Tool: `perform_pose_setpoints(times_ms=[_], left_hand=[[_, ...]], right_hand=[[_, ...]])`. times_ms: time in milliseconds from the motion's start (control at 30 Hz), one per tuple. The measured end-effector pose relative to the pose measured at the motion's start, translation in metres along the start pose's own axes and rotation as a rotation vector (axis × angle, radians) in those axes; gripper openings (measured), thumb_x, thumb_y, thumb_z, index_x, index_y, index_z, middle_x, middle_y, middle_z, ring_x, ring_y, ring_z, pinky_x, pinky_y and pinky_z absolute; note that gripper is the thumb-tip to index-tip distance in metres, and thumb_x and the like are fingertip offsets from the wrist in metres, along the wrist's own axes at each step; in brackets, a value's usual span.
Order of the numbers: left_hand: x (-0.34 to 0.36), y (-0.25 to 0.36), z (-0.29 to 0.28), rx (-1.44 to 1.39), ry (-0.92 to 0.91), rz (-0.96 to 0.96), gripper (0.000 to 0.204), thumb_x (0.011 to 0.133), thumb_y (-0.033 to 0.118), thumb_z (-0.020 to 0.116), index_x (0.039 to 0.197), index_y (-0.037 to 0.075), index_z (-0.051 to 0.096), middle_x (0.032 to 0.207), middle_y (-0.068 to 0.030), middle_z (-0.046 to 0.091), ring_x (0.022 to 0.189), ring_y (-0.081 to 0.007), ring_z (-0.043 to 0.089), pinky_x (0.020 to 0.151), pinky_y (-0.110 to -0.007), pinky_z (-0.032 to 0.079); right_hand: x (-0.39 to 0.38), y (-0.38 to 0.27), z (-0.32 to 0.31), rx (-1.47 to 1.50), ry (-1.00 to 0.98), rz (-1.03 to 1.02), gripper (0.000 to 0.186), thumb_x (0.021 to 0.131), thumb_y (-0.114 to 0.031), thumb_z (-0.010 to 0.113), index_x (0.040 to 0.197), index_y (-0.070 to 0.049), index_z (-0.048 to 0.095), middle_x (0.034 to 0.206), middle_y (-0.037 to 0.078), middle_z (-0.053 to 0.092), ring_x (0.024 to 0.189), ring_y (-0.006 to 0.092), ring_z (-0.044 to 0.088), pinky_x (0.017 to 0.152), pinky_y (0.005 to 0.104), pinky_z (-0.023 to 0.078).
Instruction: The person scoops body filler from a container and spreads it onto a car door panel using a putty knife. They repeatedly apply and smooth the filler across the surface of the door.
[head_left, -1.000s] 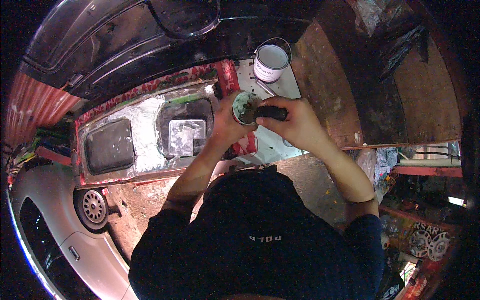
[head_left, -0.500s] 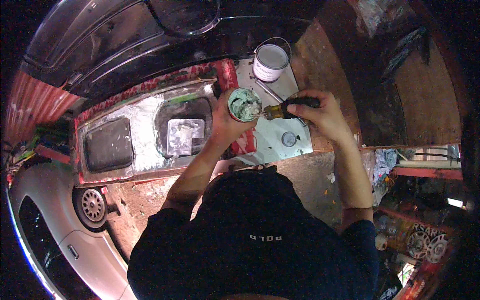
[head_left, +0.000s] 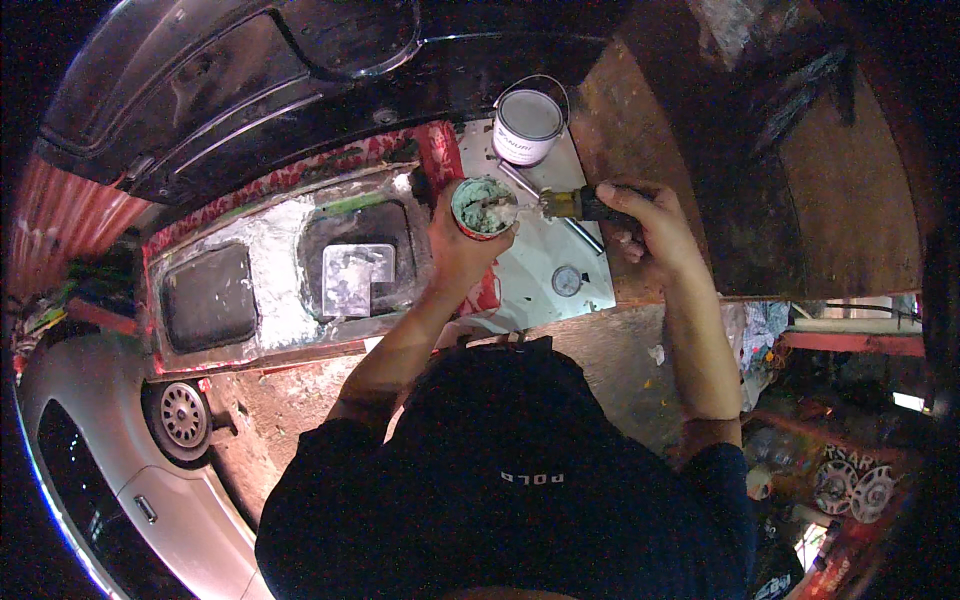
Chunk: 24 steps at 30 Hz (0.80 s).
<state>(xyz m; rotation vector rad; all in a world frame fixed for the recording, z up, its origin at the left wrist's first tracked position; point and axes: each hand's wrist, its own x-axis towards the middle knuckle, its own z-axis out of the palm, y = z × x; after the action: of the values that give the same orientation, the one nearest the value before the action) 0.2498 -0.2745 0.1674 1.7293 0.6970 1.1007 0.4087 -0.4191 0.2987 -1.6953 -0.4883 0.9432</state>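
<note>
My left hand is wrapped round a small tin, its open top facing up. Pale green paste fills much of the tin, uneven and clumped. Gripped in my right hand is a screwdriver with a black and yellow handle, held nearly level. Its thin shaft reaches the tin's right rim, where the tip is hard to make out against the paste. Below the screwdriver, a shiny metal rod and a small round lid lie on the white board.
A larger white can with a wire handle stands at the board's far end. Left of the board is a red-edged panel bearing a clear plastic container. A dark car body spans the far side; a silver car stands lower left.
My right hand and the screwdriver have shifted slightly up, and the handle lies more level. The tin stays in my left hand. The whole view has slid a little.
</note>
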Motion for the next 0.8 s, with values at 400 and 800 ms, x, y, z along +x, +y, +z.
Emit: perform_pose_setpoints(times_ms=[400,800], left_hand=[[-0.001,-0.010,0.026,-0.092,-0.101,-0.047,0.065,0.056,0.016,0.088,0.111,0.005,0.054,0.101,-0.0081,0.063,0.093,-0.0195,0.062,0.086,-0.033,0.050],[-0.007,-0.018,0.056,-0.151,0.062,-0.051,0.064,0.059,0.008,0.084,0.113,0.001,0.051,0.104,-0.0097,0.061,0.094,-0.0193,0.062,0.086,-0.032,0.050]], right_hand=[[0.020,0.048,-0.004,0.277,0.093,0.082,0.030,0.082,-0.032,0.071,0.092,-0.005,0.061,0.057,0.000,0.052,0.039,0.0082,0.041,0.032,0.0230,0.028],[0.019,0.096,-0.052,0.491,0.111,0.187,0.030,0.084,-0.037,0.068,0.092,-0.009,0.060,0.058,0.001,0.051,0.041,0.0095,0.042,0.036,0.0239,0.031]])
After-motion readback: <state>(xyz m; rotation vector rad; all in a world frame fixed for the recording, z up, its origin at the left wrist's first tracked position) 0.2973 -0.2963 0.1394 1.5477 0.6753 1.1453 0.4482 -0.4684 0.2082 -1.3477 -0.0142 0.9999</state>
